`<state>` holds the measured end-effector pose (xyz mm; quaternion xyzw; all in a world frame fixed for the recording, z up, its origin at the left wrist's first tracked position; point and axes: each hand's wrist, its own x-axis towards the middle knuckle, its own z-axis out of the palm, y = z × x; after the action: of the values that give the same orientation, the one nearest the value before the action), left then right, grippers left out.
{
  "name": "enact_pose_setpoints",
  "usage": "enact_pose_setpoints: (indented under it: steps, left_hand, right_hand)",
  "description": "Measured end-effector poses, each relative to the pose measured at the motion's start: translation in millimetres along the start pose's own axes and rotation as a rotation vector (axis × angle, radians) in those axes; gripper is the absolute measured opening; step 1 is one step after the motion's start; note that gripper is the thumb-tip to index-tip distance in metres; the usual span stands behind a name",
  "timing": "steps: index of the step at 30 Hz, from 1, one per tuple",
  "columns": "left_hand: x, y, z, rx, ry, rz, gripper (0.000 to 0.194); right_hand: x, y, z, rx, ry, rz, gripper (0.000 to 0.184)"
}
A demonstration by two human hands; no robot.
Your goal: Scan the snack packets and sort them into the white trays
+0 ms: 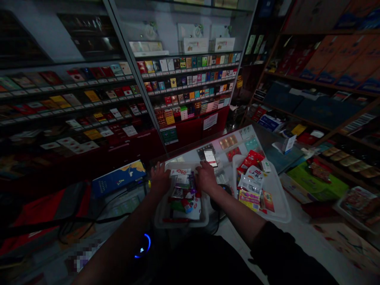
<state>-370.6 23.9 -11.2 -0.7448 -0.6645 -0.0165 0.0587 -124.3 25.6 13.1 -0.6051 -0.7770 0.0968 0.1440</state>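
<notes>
A translucent white plastic bin (181,224) stands before me, with several small snack packets (185,194) in it. My left hand (160,179) is at its far left corner, fingers over the rim and thumb toward the inside. At the far right corner, my right hand (205,178) is closed over the rim; its fingertips are partly hidden. Just beyond that hand lies a phone (210,159) with a lit screen. To the right is a second white plastic bin (282,204), holding a red packet (251,157), a white packet (251,180) and other bagged snacks.
A glass-topped counter (221,136) runs beneath both bins. Shelves of small boxes (190,62) line the wall ahead. On the left lies a blue box (118,179), near black straps and a red bag (44,213). Wooden shelving (314,91) with goods rises at right.
</notes>
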Motion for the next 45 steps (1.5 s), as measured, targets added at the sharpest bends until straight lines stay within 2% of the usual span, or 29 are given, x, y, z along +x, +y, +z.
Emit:
enact_pose_setpoints:
  steps: [4,8,13,21,35,45]
  left_hand:
    - [4.1,-4.2,6.2,0.008,0.016,0.038,0.035]
    - [10.9,-5.0,16.2,-0.03,0.011,0.051,0.031]
    - [24.6,-2.8,26.6,-0.023,0.004,0.077,0.035]
    - [41.0,-1.0,30.3,-0.047,-0.06,0.089,0.038]
    - [50.2,1.1,38.1,0.019,-0.057,0.082,0.04]
    - [49.2,-10.0,33.6,-0.036,0.025,0.137,0.031]
  right_hand:
    - [15.8,-21.5,20.4,-0.059,-0.069,-0.026,0.031]
    - [27.7,-31.8,38.5,-0.116,-0.12,0.013,0.027]
    - [39.8,-36.5,57.7,-0.161,-0.172,0.041,0.027]
    - [51.9,-33.5,77.0,-0.177,-0.189,0.038,0.027]
    - [62.1,-30.1,84.8,-0.249,-0.209,-0.011,0.026]
    - [61.9,-23.3,71.7,-0.233,-0.164,-0.027,0.026]
